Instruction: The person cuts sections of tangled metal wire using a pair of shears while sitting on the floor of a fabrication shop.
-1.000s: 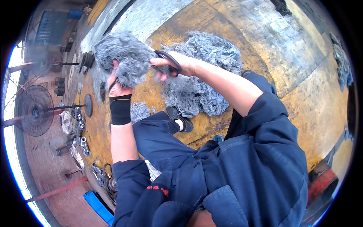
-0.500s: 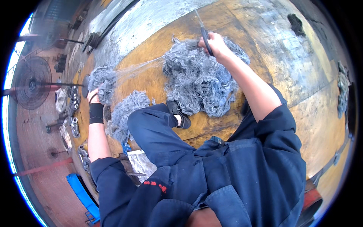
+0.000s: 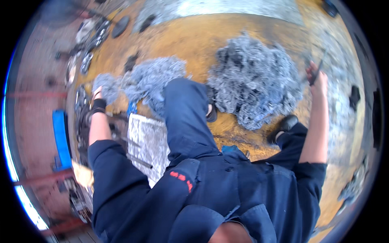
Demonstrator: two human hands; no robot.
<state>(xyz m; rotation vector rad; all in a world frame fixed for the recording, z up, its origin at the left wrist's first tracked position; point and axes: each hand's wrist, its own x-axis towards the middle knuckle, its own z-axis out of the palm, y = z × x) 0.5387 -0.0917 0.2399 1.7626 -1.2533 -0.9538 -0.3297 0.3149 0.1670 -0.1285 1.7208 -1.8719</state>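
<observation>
At the left, my left hand [image 3: 98, 93], with a dark band at the wrist, grips a small clump of grey-blue tangled yarn [image 3: 107, 88]. Far out to the right, my right hand [image 3: 319, 80] is closed around a slim tool [image 3: 321, 65] with a dark handle and narrow metal shaft; blur hides its exact kind. Between my feet and ahead of them lies a large heap of the same yarn [image 3: 255, 77]. A middle-sized pile of yarn [image 3: 156, 77] rests beside my bent left knee, close to the held clump.
The worn yellow-brown floor [image 3: 182, 32] has a pale sheet [image 3: 227, 7] at the far side. Beside my left leg lies a whitish board [image 3: 148, 137] with metal bars [image 3: 139, 160] near it. A blue object [image 3: 61, 139] and metal parts [image 3: 87, 62] line the left. Dark scraps [image 3: 354, 97] lie right.
My right hand has swung right, away from the large heap, with the tool. Strands stretched between my hands no longer show. My view has turned, and the left hand still holds its clump.
</observation>
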